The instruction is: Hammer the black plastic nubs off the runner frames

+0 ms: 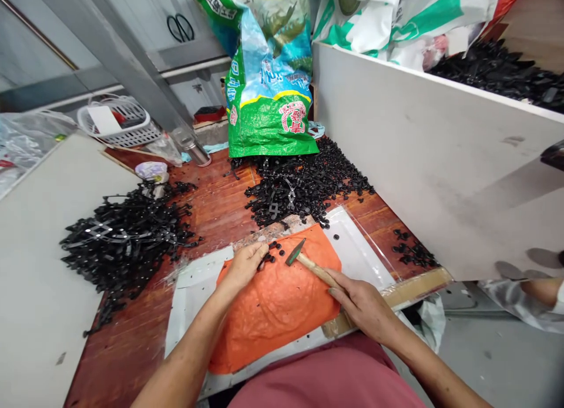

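Observation:
My right hand (359, 299) is closed around the wooden handle of a hammer (315, 270), whose dark green head rests over the orange sheet. At the sheet's far edge, my left hand (247, 261) pinches a small black plastic part (264, 258), partly covered by the fingers. A few loose black round pieces (281, 252) lie just right of those fingertips. Under both hands spreads the wrinkled orange sheet (277, 320), on a white board (187, 302). A stone block (282, 225) shows along the sheet's far side.
Beyond the sheet lies a heap of small black parts (299, 185) below a green printed sack (268, 126). A pile of black linked pieces (132, 238) stands left. White panels (418, 149) wall the right side; a basket (118, 123) and metal flask (194, 147) are back left.

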Tool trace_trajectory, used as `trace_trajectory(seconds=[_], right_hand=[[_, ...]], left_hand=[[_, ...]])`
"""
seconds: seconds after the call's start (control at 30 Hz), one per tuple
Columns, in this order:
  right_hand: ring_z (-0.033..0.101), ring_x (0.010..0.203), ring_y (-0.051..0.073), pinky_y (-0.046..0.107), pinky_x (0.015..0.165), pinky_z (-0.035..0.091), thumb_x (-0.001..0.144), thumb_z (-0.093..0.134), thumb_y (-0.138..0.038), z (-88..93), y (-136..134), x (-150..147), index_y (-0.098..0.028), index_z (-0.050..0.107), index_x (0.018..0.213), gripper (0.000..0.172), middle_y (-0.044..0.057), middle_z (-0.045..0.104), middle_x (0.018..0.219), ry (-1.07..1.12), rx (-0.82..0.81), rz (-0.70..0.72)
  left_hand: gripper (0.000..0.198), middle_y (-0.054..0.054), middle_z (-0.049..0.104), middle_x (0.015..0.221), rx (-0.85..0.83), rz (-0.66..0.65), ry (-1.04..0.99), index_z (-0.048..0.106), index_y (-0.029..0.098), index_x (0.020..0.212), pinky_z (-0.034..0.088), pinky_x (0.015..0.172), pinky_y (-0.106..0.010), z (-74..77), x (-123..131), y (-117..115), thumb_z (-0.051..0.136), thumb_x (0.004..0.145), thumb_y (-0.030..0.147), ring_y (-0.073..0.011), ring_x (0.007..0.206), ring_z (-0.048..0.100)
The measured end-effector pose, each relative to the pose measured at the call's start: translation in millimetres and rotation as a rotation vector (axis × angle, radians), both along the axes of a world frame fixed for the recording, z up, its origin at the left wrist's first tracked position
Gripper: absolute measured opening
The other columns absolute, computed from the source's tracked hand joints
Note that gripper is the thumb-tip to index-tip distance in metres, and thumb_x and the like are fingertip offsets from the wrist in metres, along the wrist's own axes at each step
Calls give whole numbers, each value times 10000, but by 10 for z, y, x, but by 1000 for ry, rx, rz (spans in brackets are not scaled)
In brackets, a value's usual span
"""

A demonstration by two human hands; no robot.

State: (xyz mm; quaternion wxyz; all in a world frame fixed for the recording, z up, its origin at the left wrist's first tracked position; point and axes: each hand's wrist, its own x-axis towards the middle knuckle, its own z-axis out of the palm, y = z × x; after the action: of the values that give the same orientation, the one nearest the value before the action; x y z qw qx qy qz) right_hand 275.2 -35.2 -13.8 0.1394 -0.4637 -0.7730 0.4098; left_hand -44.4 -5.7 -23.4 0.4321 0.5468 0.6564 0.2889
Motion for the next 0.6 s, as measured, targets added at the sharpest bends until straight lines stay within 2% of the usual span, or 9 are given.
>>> trace_trajectory(seconds=[0.17,0.3,0.4,0.6], right_hand=[[673,1180,267,383,948,513,1045,408,-380,-16,0,-1,-346,461,1526,485,5,676,1357,-8,11,-8],[673,1179,248,367,950,511,1047,411,-372,-16,-7,5,-384,449,1528,483,-21,668,1368,-4,6,-6],[663,1197,242,362,966,502,1051,405,-377,1,-1,11,-401,444,1528,480,-28,654,1387,8,-10,1],[668,1182,255,357,991,501,1037,438,-408,52,48,6,-355,520,1485,458,1,696,1323,86,-54,3]], left_hand=[[523,35,458,546,25,-17,74,450,220,633,289,573,-272,43,36,25,404,878,680,-128,536,395],[491,37,455,538,22,-11,111,453,221,625,290,573,-274,97,59,25,410,871,643,-126,532,397],[480,39,452,532,3,0,90,493,213,637,286,560,-269,118,71,25,430,851,637,-123,526,393],[512,47,448,533,-21,32,-20,617,177,737,252,524,-250,92,76,21,496,814,669,-116,517,387]])
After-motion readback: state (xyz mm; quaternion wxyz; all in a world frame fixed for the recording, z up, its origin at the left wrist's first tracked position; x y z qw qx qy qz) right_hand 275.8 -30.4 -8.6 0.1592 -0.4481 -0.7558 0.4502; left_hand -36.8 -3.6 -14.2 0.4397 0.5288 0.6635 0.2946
